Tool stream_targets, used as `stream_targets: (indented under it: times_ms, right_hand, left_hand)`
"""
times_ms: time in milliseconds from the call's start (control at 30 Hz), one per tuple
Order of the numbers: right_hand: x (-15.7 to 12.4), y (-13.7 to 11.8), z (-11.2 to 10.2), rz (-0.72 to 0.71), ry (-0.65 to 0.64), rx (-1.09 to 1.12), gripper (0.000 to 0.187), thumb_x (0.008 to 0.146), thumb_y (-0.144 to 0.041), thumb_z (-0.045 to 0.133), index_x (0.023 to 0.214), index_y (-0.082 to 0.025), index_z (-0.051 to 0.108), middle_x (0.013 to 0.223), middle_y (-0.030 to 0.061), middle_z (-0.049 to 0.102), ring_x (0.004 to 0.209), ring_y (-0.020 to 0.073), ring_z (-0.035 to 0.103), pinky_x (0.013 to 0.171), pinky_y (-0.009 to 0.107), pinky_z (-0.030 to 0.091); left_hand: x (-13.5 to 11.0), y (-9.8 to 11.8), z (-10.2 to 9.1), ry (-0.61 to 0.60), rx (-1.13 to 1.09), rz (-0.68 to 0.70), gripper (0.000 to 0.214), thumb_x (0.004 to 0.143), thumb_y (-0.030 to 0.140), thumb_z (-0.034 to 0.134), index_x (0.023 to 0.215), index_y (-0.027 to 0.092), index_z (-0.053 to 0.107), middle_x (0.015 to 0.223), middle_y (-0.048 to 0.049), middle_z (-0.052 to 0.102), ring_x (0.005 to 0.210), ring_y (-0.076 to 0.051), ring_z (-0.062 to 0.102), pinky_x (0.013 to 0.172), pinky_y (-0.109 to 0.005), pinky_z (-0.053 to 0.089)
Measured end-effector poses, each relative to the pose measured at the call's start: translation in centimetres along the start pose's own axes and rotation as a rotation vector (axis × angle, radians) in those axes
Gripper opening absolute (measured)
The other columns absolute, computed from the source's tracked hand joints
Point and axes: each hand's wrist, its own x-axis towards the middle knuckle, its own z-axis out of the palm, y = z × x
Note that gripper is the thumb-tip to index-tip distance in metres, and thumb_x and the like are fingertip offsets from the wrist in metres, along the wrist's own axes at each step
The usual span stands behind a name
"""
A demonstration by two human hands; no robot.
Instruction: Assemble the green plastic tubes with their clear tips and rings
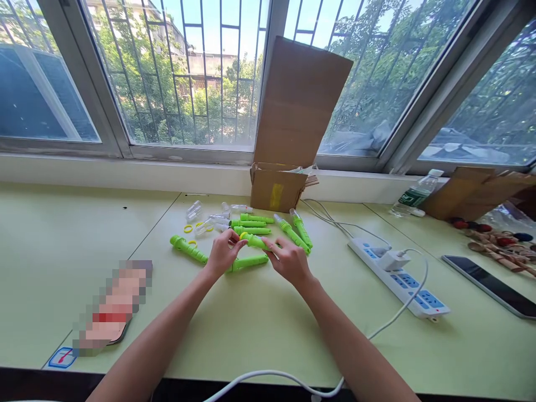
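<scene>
Between both hands is a green ridged plastic tube (253, 241), its threaded end to the left with a yellow ring (243, 236) at it. My left hand (224, 254) pinches at that ringed end; whether it grips ring or tube is hard to tell. My right hand (288, 259) closes round the tube's other end. Just below lies another green tube (250, 262), and one more green tube (188, 248) rests to the left. Behind are several green tubes (252, 230), clear plastic caps (193, 211) and loose yellow rings (188, 228). On the right, two green tubes (293, 234) carry clear caps.
A cardboard box (274, 190) with a raised flap stands by the window. To the right are a white power strip (393, 279) with cables, a water bottle (419, 192), a dark tablet-like device (489, 282) and wooden pieces (498, 240). A blurred phone-like object (117, 310) lies left.
</scene>
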Motion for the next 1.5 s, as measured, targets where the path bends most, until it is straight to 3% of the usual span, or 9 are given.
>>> stream_targets:
  times_ms: [400,600,733,833,1000,1133,1500]
  right_hand:
    - [0.1,-0.2,-0.1,0.013,-0.011,-0.025,0.034,0.093,-0.033,0.042,0.121,-0.03,0.06,0.076,0.0029,0.059,0.063,0.0115,0.049,0.053,0.024,0.024]
    - [0.2,-1.1,-0.3,0.07,-0.021,-0.061,0.036,0.093,-0.03,0.041,0.124,-0.029,0.058,0.076,0.0038,0.059,0.063,0.0123,0.049,0.052,0.025,0.022]
    - [0.2,-1.9,-0.3,0.112,-0.059,-0.058,0.037,0.093,-0.031,0.04,0.126,-0.029,0.057,0.076,0.004,0.06,0.061,0.0125,0.048,0.051,0.026,0.021]
    - [0.2,-2.0,-0.2,0.145,-0.08,-0.029,0.038,0.093,-0.035,0.039,0.126,-0.027,0.056,0.078,0.0039,0.062,0.058,0.012,0.048,0.05,0.026,0.022]
    - [0.3,-1.2,0.0,0.218,0.005,0.031,0.042,0.093,-0.04,0.038,0.126,-0.022,0.057,0.078,0.0047,0.064,0.057,0.0118,0.051,0.05,0.024,0.026]
    - [0.2,-0.9,0.0,0.22,0.057,0.09,0.04,0.091,-0.041,0.042,0.121,-0.021,0.06,0.078,0.0045,0.065,0.059,0.0122,0.054,0.052,0.023,0.031]
    - [0.2,-1.1,-0.4,0.131,-0.015,0.252,0.037,0.087,-0.033,0.051,0.119,-0.02,0.061,0.092,0.0063,0.071,0.073,0.015,0.063,0.063,0.023,0.044]
  left_hand:
    - [-0.1,-0.4,0.0,-0.029,0.121,0.153,0.018,0.085,0.032,0.054,0.073,0.019,0.05,0.073,-0.0008,0.055,0.069,-0.013,0.054,0.065,-0.028,0.047]
    - [0.1,0.4,-0.4,0.097,0.069,0.153,0.01,0.082,0.025,0.058,0.075,0.019,0.055,0.1,-0.007,0.054,0.098,-0.019,0.053,0.084,-0.036,0.047]
    - [0.2,0.9,-0.8,0.069,0.097,0.208,0.007,0.081,0.022,0.06,0.075,0.019,0.057,0.107,-0.0077,0.05,0.107,-0.02,0.049,0.092,-0.039,0.044]
    - [0.2,1.3,-0.9,0.055,0.096,0.212,0.007,0.082,0.024,0.058,0.077,0.019,0.057,0.106,-0.0073,0.051,0.105,-0.02,0.05,0.091,-0.037,0.044]
    - [-0.3,1.3,-0.4,0.179,0.168,0.185,0.008,0.084,0.028,0.055,0.083,0.02,0.057,0.091,-0.005,0.055,0.093,-0.019,0.054,0.083,-0.035,0.046]
    - [-0.6,0.8,-0.3,0.119,0.259,0.212,0.011,0.084,0.029,0.054,0.091,0.02,0.055,0.09,-0.0048,0.058,0.086,-0.018,0.056,0.077,-0.032,0.047]
    - [-0.6,0.4,-0.4,0.112,0.426,0.295,0.012,0.083,0.022,0.053,0.092,0.021,0.061,0.089,-0.0053,0.065,0.087,-0.02,0.059,0.077,-0.033,0.046]
